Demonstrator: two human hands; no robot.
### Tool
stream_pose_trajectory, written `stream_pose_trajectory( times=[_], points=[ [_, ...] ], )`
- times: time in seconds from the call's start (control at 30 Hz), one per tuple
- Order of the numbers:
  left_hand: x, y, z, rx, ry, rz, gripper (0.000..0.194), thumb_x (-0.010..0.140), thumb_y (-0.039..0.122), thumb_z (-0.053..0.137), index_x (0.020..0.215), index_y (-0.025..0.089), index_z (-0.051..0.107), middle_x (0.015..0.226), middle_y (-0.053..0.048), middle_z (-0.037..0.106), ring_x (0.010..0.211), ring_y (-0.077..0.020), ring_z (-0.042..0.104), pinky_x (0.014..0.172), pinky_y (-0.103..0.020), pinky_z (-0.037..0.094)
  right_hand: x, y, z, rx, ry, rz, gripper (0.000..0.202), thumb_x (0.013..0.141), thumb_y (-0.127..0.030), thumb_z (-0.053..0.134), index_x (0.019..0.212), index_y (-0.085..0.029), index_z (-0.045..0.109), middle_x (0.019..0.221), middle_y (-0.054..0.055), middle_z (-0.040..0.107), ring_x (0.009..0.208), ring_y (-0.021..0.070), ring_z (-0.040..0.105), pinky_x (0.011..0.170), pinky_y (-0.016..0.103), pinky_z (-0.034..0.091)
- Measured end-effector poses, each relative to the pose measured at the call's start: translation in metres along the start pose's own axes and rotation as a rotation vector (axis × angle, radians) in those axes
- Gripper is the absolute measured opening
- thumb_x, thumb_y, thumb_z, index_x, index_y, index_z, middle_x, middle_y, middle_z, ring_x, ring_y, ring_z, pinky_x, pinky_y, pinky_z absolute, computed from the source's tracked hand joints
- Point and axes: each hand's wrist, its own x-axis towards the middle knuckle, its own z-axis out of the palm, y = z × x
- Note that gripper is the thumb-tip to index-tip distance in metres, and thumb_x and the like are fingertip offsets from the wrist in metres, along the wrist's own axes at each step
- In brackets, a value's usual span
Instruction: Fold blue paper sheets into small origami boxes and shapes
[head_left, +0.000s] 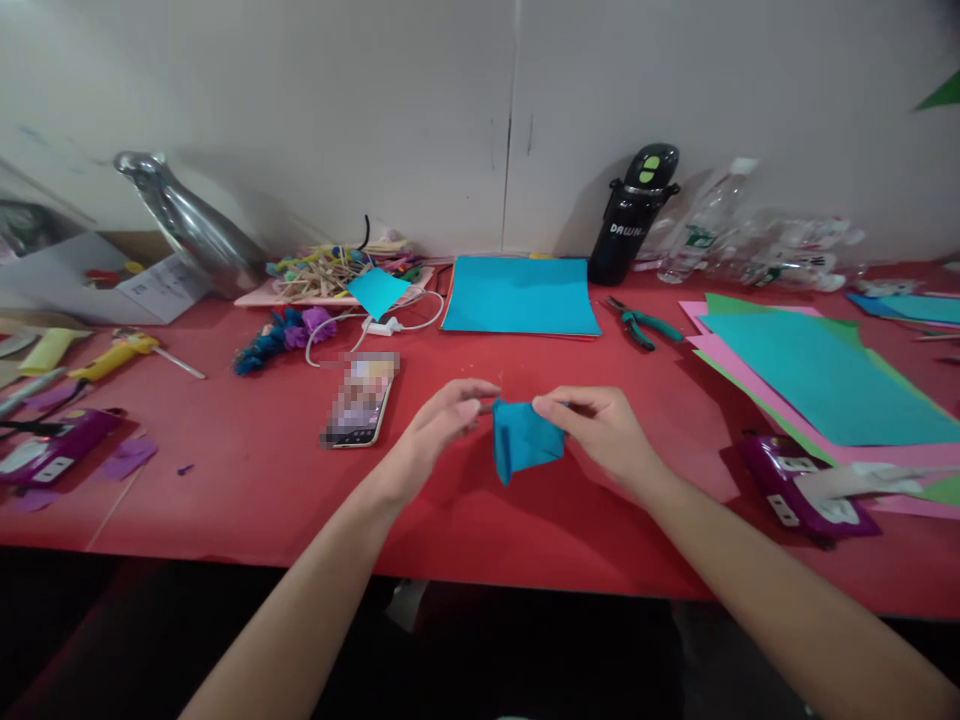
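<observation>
A small folded piece of blue paper hangs above the red table, with a rolled or creased flap along its left edge. My right hand pinches its upper right corner between thumb and fingers. On the other side, my left hand is beside the flap, its thumb and fingers apart; the fingertips come close to the paper's upper left edge, and no grip on it shows. Behind the hands lies a stack of blue sheets. A phone rests left of my left hand.
Green-handled pliers lie behind my right hand. Coloured sheets and a purple power strip are at the right. A black bottle stands at the back. At the left are a glue gun and another purple strip.
</observation>
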Motion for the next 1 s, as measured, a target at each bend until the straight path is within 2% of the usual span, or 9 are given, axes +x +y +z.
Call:
stream_pose_trajectory(
  times=[0.07, 0.17, 0.27, 0.37, 0.43, 0.53, 0.67, 0.8, 1.0],
  points=[
    [-0.001, -0.003, -0.001, -0.152, -0.049, -0.072, 0.064, 0.085, 0.059, 0.064, 0.141, 0.031, 0.049, 0.150, -0.013, 0.047, 0.126, -0.0328, 0.056, 0.103, -0.049, 0.046, 0.003, 0.004, -0.001, 0.050, 0.097, 0.056, 0.023, 0.086, -0.043, 0.072, 0.081, -0.020, 0.073, 0.065, -0.001, 0.061, 0.056, 0.0112, 0.053, 0.050, 0.024, 0.044],
    [-0.003, -0.006, 0.007, -0.165, -0.108, -0.217, 0.102, 0.069, 0.039, 0.087, 0.152, 0.035, 0.029, 0.149, -0.017, 0.047, 0.113, -0.0310, 0.065, 0.096, -0.049, 0.050, 0.005, 0.010, -0.001, 0.152, 0.107, 0.108, 0.026, 0.085, -0.046, 0.071, 0.086, -0.021, 0.068, 0.072, -0.001, 0.060, 0.058, 0.0109, 0.055, 0.048, 0.023, 0.048],
    [0.000, -0.009, 0.019, -0.127, -0.054, -0.254, 0.080, 0.075, 0.037, 0.083, 0.143, 0.021, 0.045, 0.121, -0.017, 0.067, 0.095, -0.0256, 0.070, 0.084, -0.041, 0.054, 0.005, 0.012, 0.000, 0.264, 0.052, 0.181, 0.029, 0.080, -0.046, 0.076, 0.084, -0.021, 0.061, 0.084, 0.000, 0.060, 0.073, 0.0138, 0.061, 0.062, 0.029, 0.060],
    [0.005, -0.017, 0.023, -0.108, 0.141, -0.111, 0.043, 0.082, 0.042, 0.075, 0.115, 0.015, 0.067, 0.108, -0.012, 0.072, 0.094, -0.0224, 0.068, 0.081, -0.034, 0.054, 0.003, 0.010, 0.002, 0.286, -0.071, 0.245, 0.031, 0.078, -0.044, 0.078, 0.081, -0.020, 0.059, 0.083, 0.000, 0.058, 0.076, 0.0149, 0.061, 0.069, 0.034, 0.062],
    [0.008, -0.021, 0.019, -0.031, 0.233, -0.041, 0.030, 0.084, 0.043, 0.073, 0.092, 0.014, 0.073, 0.091, -0.007, 0.073, 0.084, -0.0187, 0.066, 0.076, -0.030, 0.053, 0.002, 0.007, 0.002, 0.208, -0.163, 0.223, 0.028, 0.080, -0.043, 0.076, 0.081, -0.019, 0.061, 0.082, 0.000, 0.059, 0.076, 0.0149, 0.061, 0.071, 0.033, 0.060],
    [0.008, -0.024, 0.012, 0.068, 0.262, 0.008, 0.029, 0.081, 0.044, 0.075, 0.078, 0.015, 0.075, 0.079, -0.004, 0.072, 0.074, -0.0179, 0.065, 0.070, -0.029, 0.052, 0.001, 0.006, 0.002, 0.045, -0.235, 0.122, 0.024, 0.086, -0.042, 0.070, 0.084, -0.019, 0.067, 0.081, 0.002, 0.065, 0.075, 0.0156, 0.063, 0.073, 0.032, 0.057],
    [0.006, -0.023, 0.010, 0.149, 0.233, 0.076, 0.027, 0.077, 0.043, 0.078, 0.078, 0.016, 0.077, 0.076, -0.005, 0.073, 0.076, -0.0215, 0.067, 0.070, -0.031, 0.054, 0.002, 0.013, -0.002, -0.048, -0.215, 0.026, 0.023, 0.085, -0.043, 0.071, 0.086, -0.021, 0.075, 0.082, 0.003, 0.072, 0.079, 0.0192, 0.067, 0.077, 0.034, 0.055],
    [0.006, -0.023, 0.014, 0.142, 0.179, 0.119, 0.025, 0.080, 0.040, 0.076, 0.091, 0.018, 0.078, 0.088, -0.006, 0.077, 0.087, -0.0246, 0.071, 0.079, -0.035, 0.057, 0.002, 0.017, -0.005, -0.098, -0.165, -0.007, 0.024, 0.082, -0.044, 0.073, 0.080, -0.020, 0.078, 0.072, 0.003, 0.072, 0.070, 0.0202, 0.066, 0.067, 0.033, 0.054],
    [0.006, -0.026, 0.013, 0.185, 0.180, 0.085, 0.026, 0.078, 0.041, 0.077, 0.085, 0.016, 0.078, 0.083, -0.007, 0.076, 0.083, -0.0253, 0.070, 0.075, -0.035, 0.057, 0.000, 0.015, -0.003, -0.059, -0.184, 0.005, 0.025, 0.082, -0.044, 0.073, 0.092, -0.022, 0.079, 0.086, 0.003, 0.076, 0.081, 0.0222, 0.070, 0.075, 0.035, 0.056]
  ],
)
